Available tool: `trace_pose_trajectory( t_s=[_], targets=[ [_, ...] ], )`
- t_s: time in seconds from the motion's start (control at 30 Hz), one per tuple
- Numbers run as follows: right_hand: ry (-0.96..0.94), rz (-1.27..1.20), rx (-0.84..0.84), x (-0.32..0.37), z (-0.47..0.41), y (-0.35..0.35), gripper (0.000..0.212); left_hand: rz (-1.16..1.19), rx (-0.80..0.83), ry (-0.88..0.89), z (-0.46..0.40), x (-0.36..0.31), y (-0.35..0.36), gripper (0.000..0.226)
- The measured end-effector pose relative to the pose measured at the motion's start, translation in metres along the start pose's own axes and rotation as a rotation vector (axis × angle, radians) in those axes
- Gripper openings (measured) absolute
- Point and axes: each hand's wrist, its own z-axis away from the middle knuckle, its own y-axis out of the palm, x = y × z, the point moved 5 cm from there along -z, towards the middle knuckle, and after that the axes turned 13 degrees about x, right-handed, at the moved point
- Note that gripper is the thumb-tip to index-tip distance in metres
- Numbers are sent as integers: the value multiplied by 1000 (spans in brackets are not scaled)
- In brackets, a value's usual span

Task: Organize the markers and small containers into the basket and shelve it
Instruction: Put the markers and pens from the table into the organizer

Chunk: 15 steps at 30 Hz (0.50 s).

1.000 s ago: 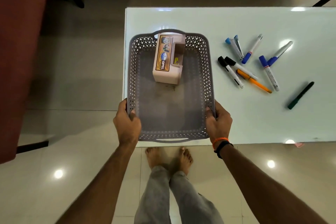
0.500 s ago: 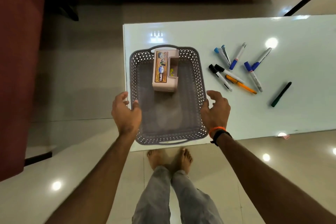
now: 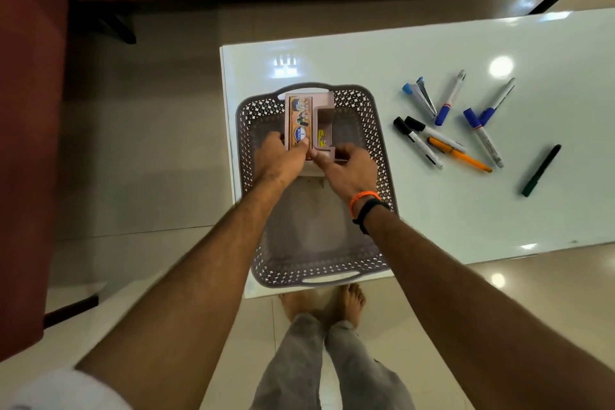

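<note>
Both hands have left the sides of the basket (image 3: 244, 130) and come together at the pink box (image 3: 307, 123) standing inside it. That box sits in the basket's far half, close to the far handle. The left hand (image 3: 278, 160) grips the box's near left corner, thumb on the labelled top; the right hand (image 3: 349, 168) holds the near right edge beside the open notch, fingers curled round it.

It looks like thin plastic: light, stiff, a little slick, and likely to flex at the cut-out, so the solid labelled side seems the safer place to take hold.

To the right of the basket, well apart from it, the markers (image 3: 449, 123) lie loose on the table (image 3: 399, 43): blue-capped, black-capped, one orange pen (image 3: 461, 155), and a dark green pen (image 3: 540, 170) farthest out. They should roll easily on the glossy top and are best pinched mid-barrel. None is in the basket yet. Bare feet show on the floor (image 3: 149, 143) below the basket's near edge.
</note>
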Motion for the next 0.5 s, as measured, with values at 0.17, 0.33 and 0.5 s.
trace_pose_trajectory(
  t_s=[0.17,0.33,0.5],
  targets=[
    [-120,-38,31,18,1,-1,24,107,-13,2,-3,5,-2,37],
    [-381,216,21,42,11,-1,17,437,11,-64,2,5,-9,39],
    [-524,366,30,42,22,-4,25,707,98,-162,2,17,-8,41]
  ],
)
